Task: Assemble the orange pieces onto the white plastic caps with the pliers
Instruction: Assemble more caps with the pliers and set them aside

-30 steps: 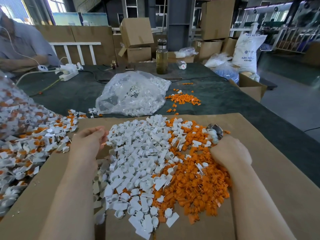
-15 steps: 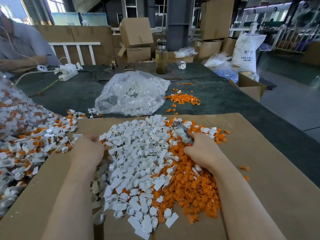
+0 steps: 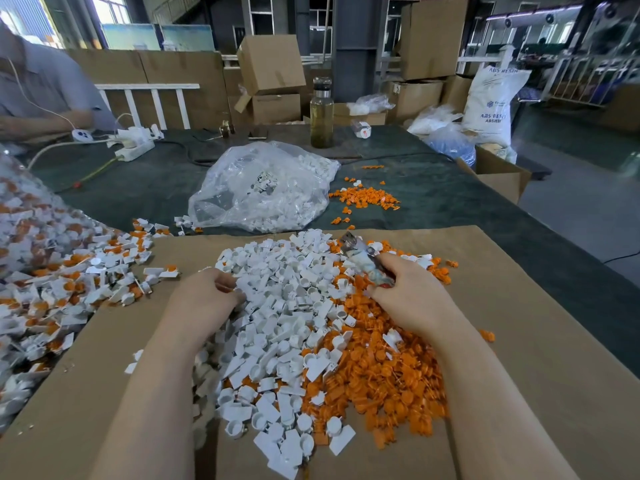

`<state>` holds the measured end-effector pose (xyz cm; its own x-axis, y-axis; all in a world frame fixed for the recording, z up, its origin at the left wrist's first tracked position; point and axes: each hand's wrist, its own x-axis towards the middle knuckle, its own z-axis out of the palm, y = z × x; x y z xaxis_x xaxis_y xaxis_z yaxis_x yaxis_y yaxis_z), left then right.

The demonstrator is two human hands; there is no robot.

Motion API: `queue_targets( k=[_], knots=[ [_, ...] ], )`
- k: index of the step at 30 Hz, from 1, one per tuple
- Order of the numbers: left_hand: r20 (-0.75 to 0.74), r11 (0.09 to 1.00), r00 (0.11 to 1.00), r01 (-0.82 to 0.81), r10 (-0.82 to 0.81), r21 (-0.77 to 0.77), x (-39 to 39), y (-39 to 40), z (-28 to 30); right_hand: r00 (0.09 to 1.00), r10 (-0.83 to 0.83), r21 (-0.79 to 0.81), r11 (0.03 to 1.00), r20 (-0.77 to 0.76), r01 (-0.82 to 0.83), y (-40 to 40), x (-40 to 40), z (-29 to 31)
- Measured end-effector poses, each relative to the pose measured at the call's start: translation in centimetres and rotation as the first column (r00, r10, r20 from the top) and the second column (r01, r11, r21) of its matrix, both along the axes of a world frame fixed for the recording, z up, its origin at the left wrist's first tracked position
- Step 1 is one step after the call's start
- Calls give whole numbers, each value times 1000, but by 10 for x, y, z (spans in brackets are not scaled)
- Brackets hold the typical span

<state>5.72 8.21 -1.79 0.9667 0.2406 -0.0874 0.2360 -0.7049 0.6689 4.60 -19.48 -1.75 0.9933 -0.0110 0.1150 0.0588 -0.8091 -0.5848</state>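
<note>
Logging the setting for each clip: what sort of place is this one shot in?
Most likely a small factory or workshop floor doing hand assembly. Loose white plastic caps and orange pieces are heaped on a cardboard sheet; stacked cardboard boxes and a sack printed ABS resin stand behind the table.

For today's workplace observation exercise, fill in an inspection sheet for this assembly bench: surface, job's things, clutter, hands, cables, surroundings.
Surface: brown cardboard sheet laid over a dark green table cover.
Job's things: heap of white caps beside orange pieces; pliers over the heap.
Clutter: clear bag of white parts, glass bottle, small scatter of orange bits, mixed pile at left.
Hands: left hand fingering white caps; right hand grips the pliers.
Cables: power strip with leads.
Surroundings: cardboard boxes, resin sack, another person seated.
</note>
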Motion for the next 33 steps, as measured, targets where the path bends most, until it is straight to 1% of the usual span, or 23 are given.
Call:
queue_targets(
  k=[4,7,13,17,19,21,23,25,27,28,30,33],
  knots=[
    [52,998,999,3,-6,56,0,-6,0,1000,20,-121,992,-13,-21,3,0,-1],
    [61,997,998,5,-9,74,1,-8,0,998,55,-120,991,7,-54,6,2,-1],
    [100,991,995,8,-22,136,-1,-9,-3,985,165,-47,985,45,-163,8,1,3],
    [121,981,993,-18,-5,192,-1,-10,-3,981,193,-135,973,14,-189,10,1,0],
    [134,982,991,-43,19,182,-1,-12,-3,984,178,-158,972,17,-173,11,1,-3],
    [177,993,982,-75,59,86,-2,-13,-1,986,162,-151,976,24,-157,12,2,-4],
    [235,992,966,-92,109,-83,-3,-16,4,989,146,-121,983,34,-140,12,2,-4],
    [254,955,955,-77,153,-286,-6,-22,11,990,122,-74,990,63,-117,13,3,-3],
    [216,861,960,-48,180,-506,-8,-31,19,991,86,11,996,105,-88,15,3,-1],
    [190,806,966,-32,177,-591,-9,-36,23,990,63,77,994,126,-73,16,3,0],
    [147,708,975,-15,167,-706,-10,-47,26,987,13,222,974,160,-49,18,2,3],
    [106,597,981,-14,165,-802,-10,-62,28,980,-41,391,920,194,-39,21,-1,8]
  ],
)
